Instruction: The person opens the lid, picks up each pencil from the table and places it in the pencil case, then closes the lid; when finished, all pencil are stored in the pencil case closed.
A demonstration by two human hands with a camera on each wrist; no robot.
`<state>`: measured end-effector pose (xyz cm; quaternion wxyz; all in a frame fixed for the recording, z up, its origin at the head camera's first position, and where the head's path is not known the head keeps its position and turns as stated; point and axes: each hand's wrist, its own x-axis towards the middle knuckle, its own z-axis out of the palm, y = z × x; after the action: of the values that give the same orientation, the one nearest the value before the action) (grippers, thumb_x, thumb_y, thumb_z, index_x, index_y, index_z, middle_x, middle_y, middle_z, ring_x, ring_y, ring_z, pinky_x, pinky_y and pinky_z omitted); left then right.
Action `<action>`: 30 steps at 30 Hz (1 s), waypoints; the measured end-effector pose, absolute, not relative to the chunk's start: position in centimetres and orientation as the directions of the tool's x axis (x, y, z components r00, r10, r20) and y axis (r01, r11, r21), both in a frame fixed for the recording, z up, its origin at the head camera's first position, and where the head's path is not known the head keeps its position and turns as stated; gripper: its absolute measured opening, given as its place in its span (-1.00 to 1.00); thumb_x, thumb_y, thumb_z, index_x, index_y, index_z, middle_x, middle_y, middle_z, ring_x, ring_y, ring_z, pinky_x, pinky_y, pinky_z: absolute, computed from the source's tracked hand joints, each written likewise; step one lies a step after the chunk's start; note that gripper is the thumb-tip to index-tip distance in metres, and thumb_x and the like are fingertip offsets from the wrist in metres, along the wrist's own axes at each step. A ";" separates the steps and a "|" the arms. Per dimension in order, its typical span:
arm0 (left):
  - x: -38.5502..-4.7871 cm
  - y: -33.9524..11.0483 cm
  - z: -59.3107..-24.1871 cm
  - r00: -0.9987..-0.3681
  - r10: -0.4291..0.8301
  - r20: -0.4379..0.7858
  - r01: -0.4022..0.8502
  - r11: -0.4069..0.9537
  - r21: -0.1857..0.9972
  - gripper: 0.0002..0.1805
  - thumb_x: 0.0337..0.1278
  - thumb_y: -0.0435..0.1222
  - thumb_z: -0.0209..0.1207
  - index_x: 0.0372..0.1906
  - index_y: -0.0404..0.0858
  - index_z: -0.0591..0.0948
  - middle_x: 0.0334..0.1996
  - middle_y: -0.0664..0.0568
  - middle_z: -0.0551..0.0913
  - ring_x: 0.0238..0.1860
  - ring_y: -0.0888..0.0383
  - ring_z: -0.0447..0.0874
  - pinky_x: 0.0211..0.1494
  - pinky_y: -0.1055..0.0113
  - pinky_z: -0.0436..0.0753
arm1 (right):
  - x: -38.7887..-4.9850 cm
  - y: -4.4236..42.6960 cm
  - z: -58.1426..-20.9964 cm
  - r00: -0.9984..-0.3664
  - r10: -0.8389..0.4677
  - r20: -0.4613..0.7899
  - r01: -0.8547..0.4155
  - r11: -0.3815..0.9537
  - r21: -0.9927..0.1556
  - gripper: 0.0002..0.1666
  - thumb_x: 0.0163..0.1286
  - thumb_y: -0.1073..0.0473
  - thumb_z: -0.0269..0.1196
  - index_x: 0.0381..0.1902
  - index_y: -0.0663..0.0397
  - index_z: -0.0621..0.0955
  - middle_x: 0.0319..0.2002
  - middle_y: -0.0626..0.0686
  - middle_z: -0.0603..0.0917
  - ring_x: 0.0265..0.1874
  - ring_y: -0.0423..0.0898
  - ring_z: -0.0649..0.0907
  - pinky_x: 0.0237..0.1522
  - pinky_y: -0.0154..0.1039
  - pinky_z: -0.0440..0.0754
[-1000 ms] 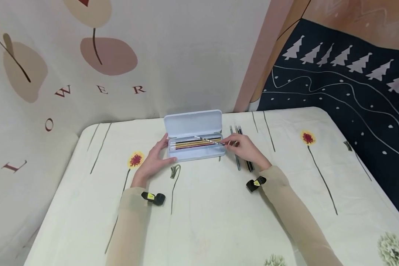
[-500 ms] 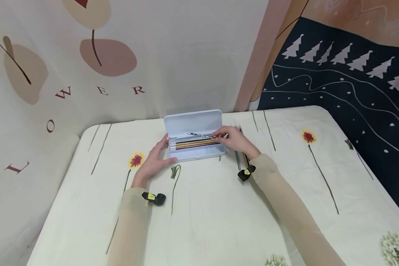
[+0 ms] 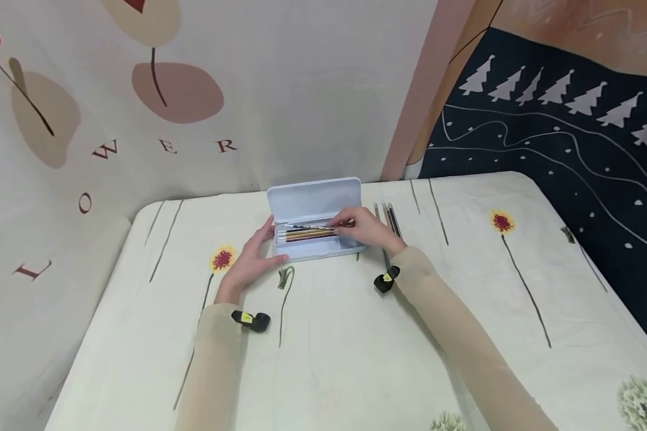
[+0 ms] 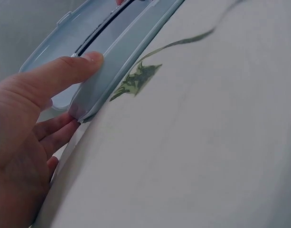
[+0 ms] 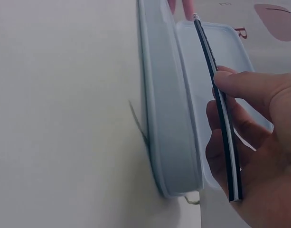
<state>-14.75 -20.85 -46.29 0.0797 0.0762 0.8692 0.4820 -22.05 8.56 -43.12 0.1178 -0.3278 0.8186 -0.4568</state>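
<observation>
Head camera view: several slim pencils with dark, brown and grey barrels [image 3: 392,219] lie side by side on a table, near its far edge and just right of an open light-blue plastic pencil case [image 3: 313,250]. A beige right sleeve [image 3: 453,305] and a black wrist-worn camera [image 3: 386,279] cover their near ends; their exact number cannot be told. A second black wrist camera [image 3: 250,321] sits at the left cuff.

White cloth printed with flowers [image 3: 334,347] covers the table. Beyond its far edge hangs a pale fabric backdrop [image 3: 313,108] with leaf shapes and dark red letters; past the far right corner, a navy cloth patterned with white trees [image 3: 550,137].

Between the two hands stands the case, by the middle of the table's far edge, its lid [image 3: 314,200] raised at the back. The left hand [image 3: 248,263] grips its left end, thumb on the front rim, fingers around the corner. A row of yellow, dark red and black pencils [image 3: 304,238] lies inside. Over the case's right half, the right hand [image 3: 363,229] pinches a black-and-white striped pencil [image 5: 224,116] between thumb and fingers, its far end pointing toward the left hand. Whether it touches the row cannot be told.
</observation>
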 end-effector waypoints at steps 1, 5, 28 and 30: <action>-14.8 -20.9 -46.3 -0.976 0.210 -0.064 0.057 0.522 0.851 0.10 0.04 -0.21 0.39 0.56 0.05 -0.09 0.44 -0.14 0.20 0.46 -0.09 0.00 0.45 -0.13 -0.21 | -22.1 8.4 -43.2 -0.752 -0.651 0.100 -0.430 0.370 -0.824 -0.77 0.31 0.40 0.24 -0.10 0.24 0.71 -0.23 0.05 0.68 -0.22 -0.09 0.58 -0.13 -0.25 0.55; -14.8 -21.0 -46.5 -0.976 0.213 -0.054 0.067 0.524 0.849 0.11 0.03 -0.21 0.40 0.56 0.03 -0.08 0.43 -0.17 0.21 0.45 -0.10 0.03 0.45 -0.13 -0.21 | -22.4 7.6 -43.6 -0.732 -0.675 0.097 -0.445 0.364 -0.818 -0.78 0.30 0.40 0.25 -0.12 0.25 0.72 -0.25 0.05 0.68 -0.23 -0.08 0.57 -0.15 -0.26 0.52; -14.8 -20.9 -46.4 -0.975 0.221 -0.038 0.085 0.521 0.849 0.11 0.02 -0.21 0.40 0.56 0.02 -0.08 0.42 -0.20 0.21 0.44 -0.13 0.06 0.44 -0.14 -0.19 | -22.0 6.8 -44.9 -0.770 -0.636 0.052 -0.401 0.419 -0.815 -0.78 0.32 0.39 0.22 -0.12 0.25 0.72 -0.16 0.10 0.71 -0.17 -0.08 0.63 -0.14 -0.30 0.56; -14.9 -21.0 -46.5 -0.974 0.222 -0.035 0.087 0.518 0.851 0.11 0.02 -0.22 0.40 0.56 0.02 -0.08 0.42 -0.21 0.22 0.43 -0.13 0.08 0.45 -0.14 -0.19 | -21.9 6.8 -44.9 -0.770 -0.636 0.055 -0.402 0.415 -0.816 -0.78 0.32 0.40 0.22 -0.12 0.25 0.72 -0.17 0.10 0.71 -0.18 -0.08 0.63 -0.15 -0.30 0.56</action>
<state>-14.88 -20.97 -46.47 0.0696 0.0890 0.8684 0.4829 -21.95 6.81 -44.87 0.1325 -0.3122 0.8307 -0.4414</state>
